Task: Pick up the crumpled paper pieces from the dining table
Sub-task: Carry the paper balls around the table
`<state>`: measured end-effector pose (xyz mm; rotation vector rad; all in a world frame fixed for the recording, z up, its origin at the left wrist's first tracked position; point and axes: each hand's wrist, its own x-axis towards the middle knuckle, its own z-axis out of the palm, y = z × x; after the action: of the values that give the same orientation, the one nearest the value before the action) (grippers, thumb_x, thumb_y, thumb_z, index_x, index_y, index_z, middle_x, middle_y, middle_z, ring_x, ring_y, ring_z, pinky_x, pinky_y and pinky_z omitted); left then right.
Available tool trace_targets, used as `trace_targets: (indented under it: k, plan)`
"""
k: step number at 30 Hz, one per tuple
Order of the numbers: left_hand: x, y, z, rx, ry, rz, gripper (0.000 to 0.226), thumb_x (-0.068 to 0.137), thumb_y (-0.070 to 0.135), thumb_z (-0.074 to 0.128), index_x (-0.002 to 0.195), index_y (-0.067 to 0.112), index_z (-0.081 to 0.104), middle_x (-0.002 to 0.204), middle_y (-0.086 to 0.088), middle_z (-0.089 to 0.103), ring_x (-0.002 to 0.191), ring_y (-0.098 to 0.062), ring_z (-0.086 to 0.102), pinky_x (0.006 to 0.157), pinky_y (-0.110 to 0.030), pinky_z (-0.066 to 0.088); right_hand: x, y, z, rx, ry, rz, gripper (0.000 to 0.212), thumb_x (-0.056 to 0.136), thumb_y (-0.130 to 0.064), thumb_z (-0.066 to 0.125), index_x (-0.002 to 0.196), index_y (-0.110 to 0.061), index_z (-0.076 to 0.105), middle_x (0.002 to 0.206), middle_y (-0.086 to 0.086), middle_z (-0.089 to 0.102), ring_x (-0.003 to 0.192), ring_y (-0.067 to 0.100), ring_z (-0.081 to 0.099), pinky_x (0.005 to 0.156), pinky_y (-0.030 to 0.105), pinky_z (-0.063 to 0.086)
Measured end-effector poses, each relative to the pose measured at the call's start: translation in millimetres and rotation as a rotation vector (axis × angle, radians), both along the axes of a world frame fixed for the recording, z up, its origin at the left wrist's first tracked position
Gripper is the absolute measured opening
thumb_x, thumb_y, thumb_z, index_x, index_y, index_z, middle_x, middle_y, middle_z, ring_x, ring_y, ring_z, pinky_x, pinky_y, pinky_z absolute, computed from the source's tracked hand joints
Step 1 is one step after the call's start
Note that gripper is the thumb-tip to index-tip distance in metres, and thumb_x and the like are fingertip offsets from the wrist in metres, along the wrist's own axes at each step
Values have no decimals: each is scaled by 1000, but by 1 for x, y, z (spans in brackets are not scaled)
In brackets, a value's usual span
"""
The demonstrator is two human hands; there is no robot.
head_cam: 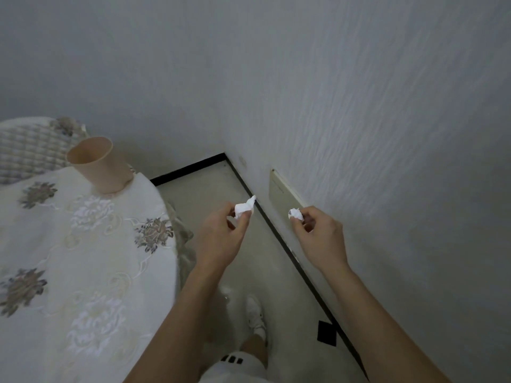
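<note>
While table [83,258] partly cropped, hands [221,233] [318,233] pinch paper wads [243,210] [296,213].

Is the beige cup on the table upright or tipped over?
Upright. The beige cup stands on its base on the tablecloth, open mouth up; whether it holds anything cannot be told.

The dining table [83,244] runs off the left and bottom edges; fingers [244,218] partly hide one crumpled paper piece [243,208].

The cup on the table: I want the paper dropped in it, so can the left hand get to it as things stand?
Probably yes. The left hand, pinching a paper piece, is off the table edge, with nothing between it and the open-topped cup.
</note>
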<state>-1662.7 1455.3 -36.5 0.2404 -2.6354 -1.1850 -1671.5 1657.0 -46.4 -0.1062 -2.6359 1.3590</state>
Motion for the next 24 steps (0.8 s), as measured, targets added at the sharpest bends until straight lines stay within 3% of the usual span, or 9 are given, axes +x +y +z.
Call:
trace_targets:
  k: [5, 12, 24]
  plan:
    - [-74, -18, -8, 11, 5, 35, 19, 93, 42, 59, 96, 24, 64, 78, 9, 61, 63, -6, 56, 55, -27, 39, -87, -21, -4, 28, -27, 72, 17, 90, -41, 63, 85, -26, 70, 66, -9, 63, 63, 9, 60, 60, 37, 54]
    - [-193, -70, 0, 36, 25, 139, 24, 92, 41, 60, 95, 18, 66, 77, 4, 63, 65, -10, 57, 58, -35, 48, -225, -80, 8, 42, -11, 149, 16, 89, -41, 64, 87, -26, 71, 70, -10, 66, 66, 8, 62, 63, 39, 55]
    - [-317, -154, 2, 15, 59, 342, 22, 91, 38, 63, 101, 19, 69, 81, 7, 65, 67, -7, 59, 62, -33, 50, -388, -173, -4, 8, -47, 329, 15, 88, -37, 67, 80, -24, 69, 64, -7, 62, 61, 9, 58, 60, 31, 49]
